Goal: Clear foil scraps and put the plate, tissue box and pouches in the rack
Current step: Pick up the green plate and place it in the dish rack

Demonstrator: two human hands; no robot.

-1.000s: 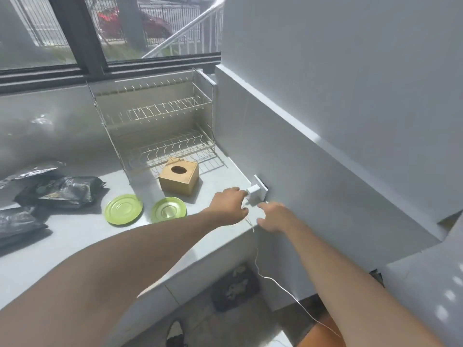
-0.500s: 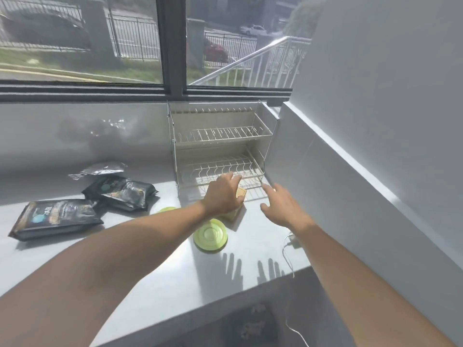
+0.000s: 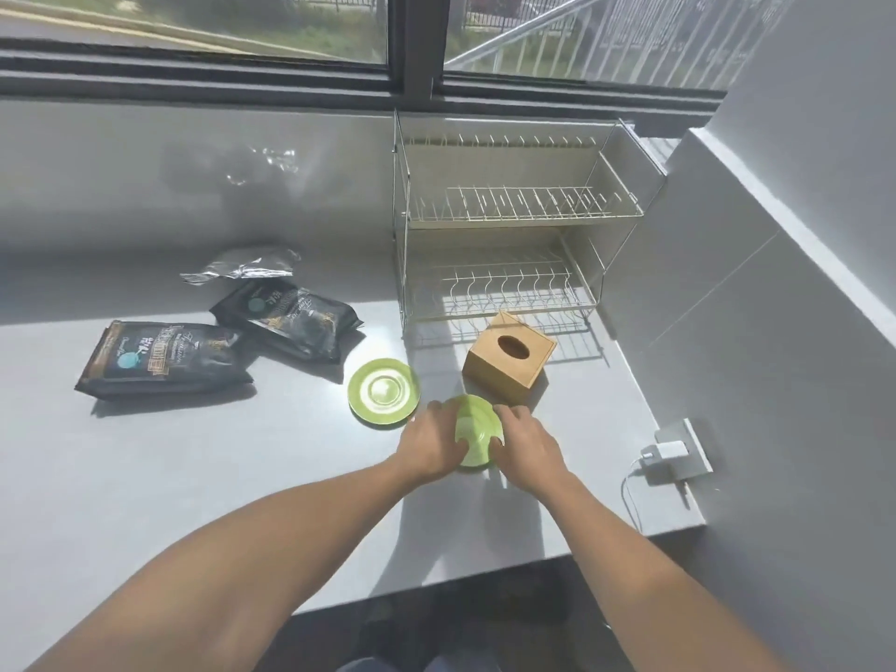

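Green plate tilted, face leftward, gripped between left hand and right hand.

two green plates, two black pouches, one tissue box, one rack, one foil scrap

left hand, right hand, both gripping

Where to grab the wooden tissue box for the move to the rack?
Grip the tissue box by two opposite side walls, coming from above. It sits upright on the counter with flat vertical faces free; the oval top hole gives little hold. Both hands are busy on the near plate.
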